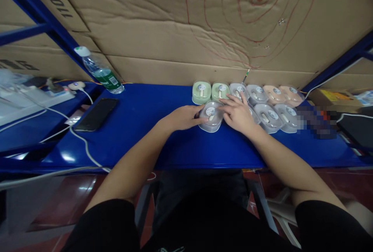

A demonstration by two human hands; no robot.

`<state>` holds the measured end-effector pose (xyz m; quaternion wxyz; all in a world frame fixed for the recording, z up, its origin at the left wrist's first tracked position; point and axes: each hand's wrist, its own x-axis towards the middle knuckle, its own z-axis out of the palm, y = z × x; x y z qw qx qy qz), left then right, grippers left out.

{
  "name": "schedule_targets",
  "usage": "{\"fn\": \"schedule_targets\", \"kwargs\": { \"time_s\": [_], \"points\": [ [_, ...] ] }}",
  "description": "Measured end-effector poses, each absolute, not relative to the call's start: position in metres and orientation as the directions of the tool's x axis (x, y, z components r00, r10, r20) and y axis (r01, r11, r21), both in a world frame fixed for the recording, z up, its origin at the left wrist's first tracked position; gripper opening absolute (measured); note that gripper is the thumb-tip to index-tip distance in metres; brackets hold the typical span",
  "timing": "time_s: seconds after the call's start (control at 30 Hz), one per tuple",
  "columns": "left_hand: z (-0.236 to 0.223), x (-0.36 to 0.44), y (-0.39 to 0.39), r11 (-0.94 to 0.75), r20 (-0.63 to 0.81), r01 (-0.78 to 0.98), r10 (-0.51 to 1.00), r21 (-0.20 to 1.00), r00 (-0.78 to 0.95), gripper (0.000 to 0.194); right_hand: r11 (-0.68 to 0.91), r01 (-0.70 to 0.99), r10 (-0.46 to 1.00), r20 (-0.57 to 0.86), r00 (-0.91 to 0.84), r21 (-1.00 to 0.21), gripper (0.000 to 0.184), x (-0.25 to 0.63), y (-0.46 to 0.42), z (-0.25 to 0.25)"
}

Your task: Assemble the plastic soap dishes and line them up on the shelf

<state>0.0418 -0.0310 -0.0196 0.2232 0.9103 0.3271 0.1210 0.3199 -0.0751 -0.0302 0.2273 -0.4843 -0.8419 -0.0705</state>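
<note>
A small grey case [210,117] with a clear lid and a round sticker sits on the blue table [151,127]. My left hand [183,118] presses against its left side, fingers closed around it. My right hand [237,112] rests on its right side, fingers spread over it and the neighbouring cases. Behind them a row of similar cases runs along the back: two green cases [210,91], grey cases [250,93] and pink cases [282,94]. More grey cases [276,116] lie in a second row to the right.
A black phone [96,114] with a white cable [84,143] lies at the left. A water bottle [99,71] leans against the cardboard wall [186,22]. A power strip [55,92] sits at far left. Blue shelf posts frame both sides.
</note>
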Motion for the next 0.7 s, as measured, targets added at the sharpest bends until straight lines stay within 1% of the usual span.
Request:
{"fn": "schedule_targets", "kwargs": {
  "time_s": [0.1,0.2,0.3,0.4,0.5,0.6,0.7],
  "points": [
    [-0.028,0.053,-0.035,-0.701,0.04,0.513,0.608,0.495,0.793,0.085,0.472,0.873,0.813,0.442,-0.378,-0.12,0.039,0.331,-0.073,-0.026],
    [-0.034,0.063,-0.041,-0.719,0.022,0.537,0.607,0.442,0.794,0.096,0.437,0.891,0.839,0.413,-0.353,-0.125,0.037,0.335,-0.073,-0.023],
    [-0.035,0.068,-0.046,-0.727,-0.009,0.553,0.602,0.408,0.798,0.097,0.402,0.907,0.866,0.375,-0.332,-0.126,0.039,0.332,-0.077,-0.018],
    [-0.035,0.07,-0.047,-0.732,-0.01,0.564,0.607,0.383,0.795,0.095,0.403,0.908,0.872,0.351,-0.342,-0.116,0.054,0.327,-0.081,-0.014],
    [-0.037,0.069,-0.046,-0.736,-0.009,0.566,0.607,0.372,0.795,0.095,0.45,0.887,0.862,0.311,-0.401,-0.104,0.065,0.324,-0.084,-0.013],
    [-0.039,0.067,-0.044,-0.743,0.007,0.555,0.601,0.374,0.799,0.093,0.483,0.87,0.855,0.266,-0.445,-0.097,0.067,0.323,-0.086,-0.014],
    [-0.041,0.067,-0.043,-0.748,0.027,0.547,0.599,0.375,0.8,0.091,0.468,0.878,0.864,0.258,-0.432,-0.098,0.065,0.323,-0.086,-0.015]
  ]
}}
